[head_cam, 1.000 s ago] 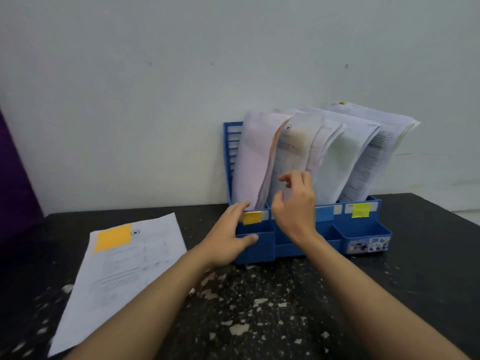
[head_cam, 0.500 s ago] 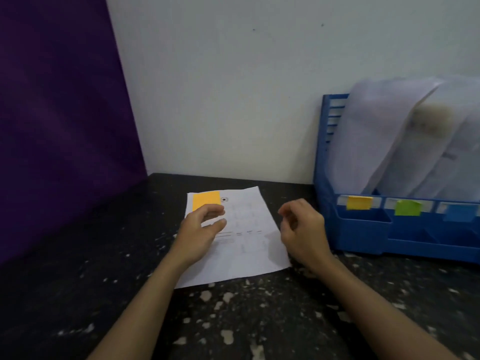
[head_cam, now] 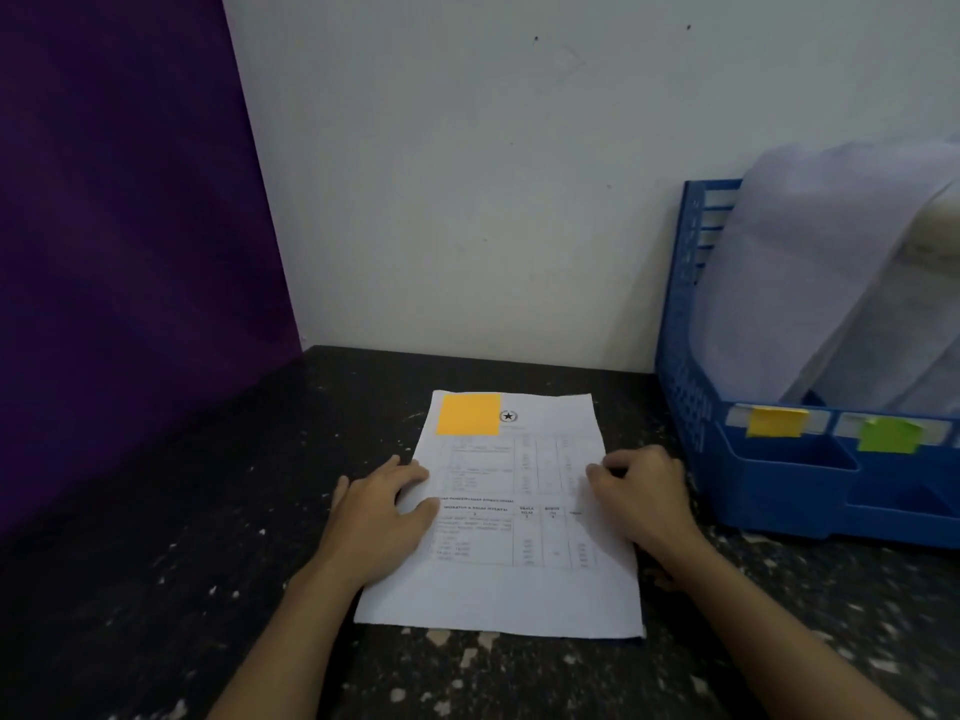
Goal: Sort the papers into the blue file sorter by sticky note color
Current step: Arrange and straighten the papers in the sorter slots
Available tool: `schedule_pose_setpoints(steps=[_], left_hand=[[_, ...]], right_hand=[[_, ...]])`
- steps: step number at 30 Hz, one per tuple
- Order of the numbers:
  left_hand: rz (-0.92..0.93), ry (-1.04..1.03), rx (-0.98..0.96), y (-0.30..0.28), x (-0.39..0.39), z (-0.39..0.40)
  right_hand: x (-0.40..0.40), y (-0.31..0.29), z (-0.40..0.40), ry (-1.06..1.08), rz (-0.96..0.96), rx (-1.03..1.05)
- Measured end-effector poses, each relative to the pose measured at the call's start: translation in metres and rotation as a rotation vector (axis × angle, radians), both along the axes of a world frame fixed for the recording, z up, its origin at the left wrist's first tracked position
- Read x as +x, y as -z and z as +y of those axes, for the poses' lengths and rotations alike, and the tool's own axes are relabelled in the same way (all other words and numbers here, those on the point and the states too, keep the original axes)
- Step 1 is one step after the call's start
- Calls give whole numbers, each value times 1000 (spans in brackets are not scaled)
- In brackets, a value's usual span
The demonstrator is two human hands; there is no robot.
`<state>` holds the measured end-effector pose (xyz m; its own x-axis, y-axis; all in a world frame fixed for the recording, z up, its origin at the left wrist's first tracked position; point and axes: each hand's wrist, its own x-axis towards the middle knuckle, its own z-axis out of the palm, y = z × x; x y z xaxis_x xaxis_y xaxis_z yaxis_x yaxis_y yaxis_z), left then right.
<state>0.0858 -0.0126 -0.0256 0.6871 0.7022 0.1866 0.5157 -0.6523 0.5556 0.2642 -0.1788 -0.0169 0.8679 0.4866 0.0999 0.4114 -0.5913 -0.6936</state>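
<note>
Orange-noted paper (head_cam: 524,537) flat under left hand (head_cam: 382,517), right hand (head_cam: 644,498).

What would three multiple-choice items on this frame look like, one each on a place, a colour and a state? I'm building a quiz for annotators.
1. Where does the white printed paper sheet lie?
A. flat on the dark speckled table
B. inside the sorter
C. against the wall

2. What colour is the sticky note on the sheet?
A. green
B. orange
C. blue

3. What are the hands doing?
A. lifting the sheet high
B. hanging off the table
C. resting on the sheet's side edges

Key: 1 A, it lies on the table, left of the blue plastic file sorter. 2 B, orange at its top left corner. 3 C, the left hand and right hand are on it.
</note>
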Motion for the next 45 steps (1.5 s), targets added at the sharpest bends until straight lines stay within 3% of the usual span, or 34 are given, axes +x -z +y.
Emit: schedule_pose_setpoints(steps=[17,22,25,28,31,35,39,45], left_hand=[[-217,96,-119,-6,-7,-8],[-297,114,-124,-7,-7,-8],[-330,103,-175,-8,-7,-8],[-363,122,-288,-12,-6,-10],[-467,146,-541,-20,-8,-20],[-583,352,-820,-44,-12,-41],[-704,410,-719,-76,-5,-68],[-742,507,-383,-128,22,-96]], right_hand=[[-3,-25,-1,121,430,136],[-1,-45,-13,-34,795,328],[-2,-56,-17,-161,875,490],[-9,-61,-20,-245,759,628],[-13,-74,-31,-368,660,764],[-6,-93,-48,-375,565,957],[4,-109,-62,-240,244,1022],[30,-119,-79,53,-183,806]])
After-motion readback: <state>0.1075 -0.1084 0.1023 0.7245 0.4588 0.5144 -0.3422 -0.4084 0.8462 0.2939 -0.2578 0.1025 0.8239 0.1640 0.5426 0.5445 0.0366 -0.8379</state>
